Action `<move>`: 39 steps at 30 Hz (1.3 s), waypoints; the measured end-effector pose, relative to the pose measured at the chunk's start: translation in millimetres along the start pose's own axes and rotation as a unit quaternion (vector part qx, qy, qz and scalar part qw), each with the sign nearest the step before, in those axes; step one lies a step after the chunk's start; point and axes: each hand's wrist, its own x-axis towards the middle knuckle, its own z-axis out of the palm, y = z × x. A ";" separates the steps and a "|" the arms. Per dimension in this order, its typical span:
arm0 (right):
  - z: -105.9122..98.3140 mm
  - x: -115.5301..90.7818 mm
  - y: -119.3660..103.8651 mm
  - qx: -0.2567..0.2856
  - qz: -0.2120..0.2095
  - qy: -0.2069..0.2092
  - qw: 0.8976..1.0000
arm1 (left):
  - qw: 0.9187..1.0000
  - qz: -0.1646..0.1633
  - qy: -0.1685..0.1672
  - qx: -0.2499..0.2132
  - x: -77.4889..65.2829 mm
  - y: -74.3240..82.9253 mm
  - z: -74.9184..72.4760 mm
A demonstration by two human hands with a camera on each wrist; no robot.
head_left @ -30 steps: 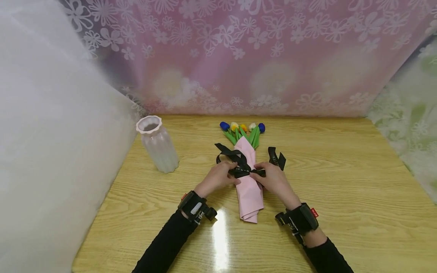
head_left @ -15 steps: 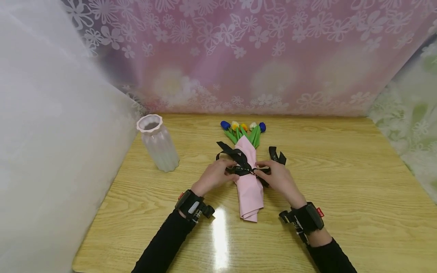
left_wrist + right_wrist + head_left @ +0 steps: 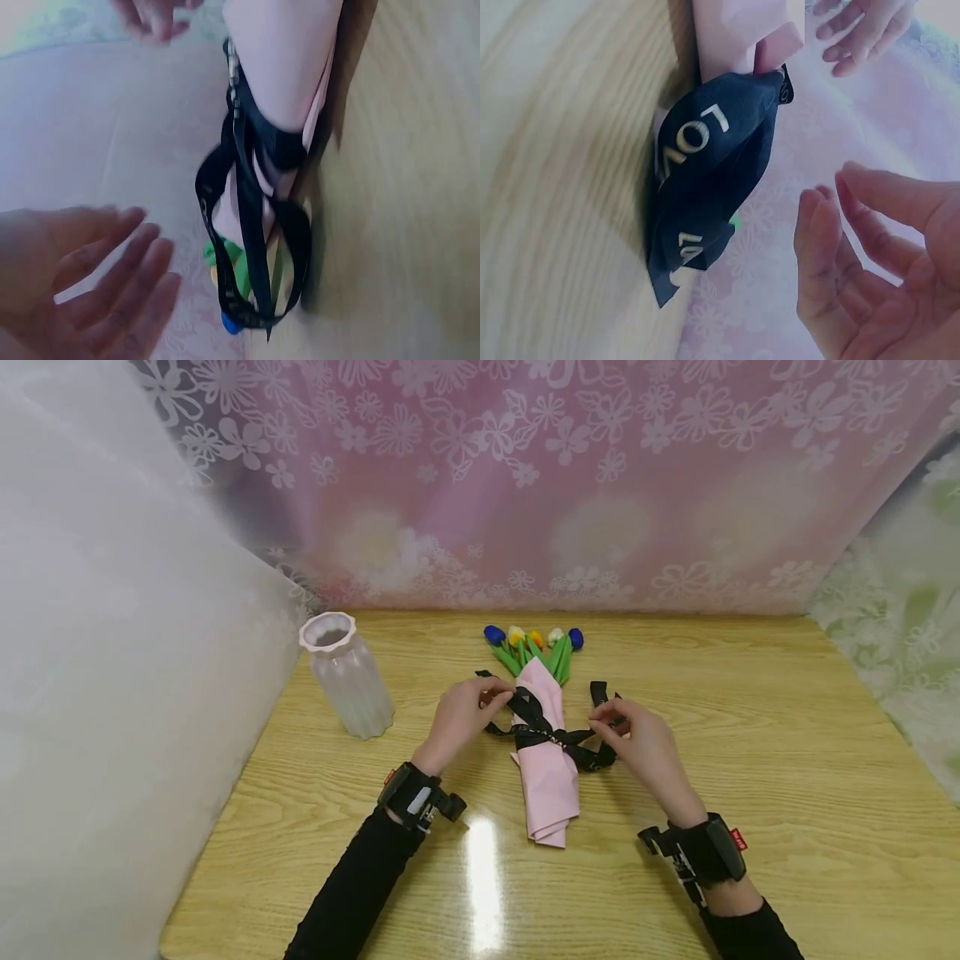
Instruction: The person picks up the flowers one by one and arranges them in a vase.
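A bouquet of tulips (image 3: 534,642) in blue, white and yellow-orange lies on the table, wrapped in pink paper (image 3: 550,793). Around its middle a black ribbon (image 3: 553,738) with pale lettering is tied in a bow, its loops and tails spreading to both sides. My left hand (image 3: 462,714) hovers by the left loop; in the left wrist view its fingers (image 3: 124,289) are spread, apart from the ribbon and holding nothing. Beside the right loop is my right hand (image 3: 648,750). Its loosely bent fingers (image 3: 817,255) stand clear of the lettered ribbon (image 3: 705,157) in the right wrist view.
A pale ribbed vase (image 3: 352,689) with a wavy rim stands at the table's left side. Floral pink cloth (image 3: 525,527) hangs along the back edge of the wood-grain table (image 3: 750,760); a white sheet (image 3: 135,652) borders the left.
Both hands have let go of the ribbon at the knot and drawn apart. The left moved up and left, the right moved outward to the right. The bouquet has stayed in place.
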 end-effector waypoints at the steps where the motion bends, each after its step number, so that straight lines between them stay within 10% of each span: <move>1: -0.7 -1.0 1.6 -0.004 -0.001 -0.004 1.000 | 1.000 0.002 0.016 0.001 4.0 -1.6 -0.6; 7: -1.6 -8.3 7.9 -0.025 0.000 -0.054 0.998 | 0.998 -0.014 0.051 0.016 28.9 -14.2 0.6; 14: 4.4 -16.8 16.4 -0.018 -0.003 -0.103 0.994 | 0.998 -0.036 -0.011 0.055 45.0 -34.9 17.8; 29: 13.7 -14.6 21.9 -0.034 -0.022 -0.114 0.993 | 0.988 0.028 -0.080 0.130 38.1 -31.2 23.9; 39: 11.2 -14.2 19.4 -0.040 -0.021 -0.114 0.992 | 0.990 -0.005 -0.064 0.125 27.0 -30.7 14.1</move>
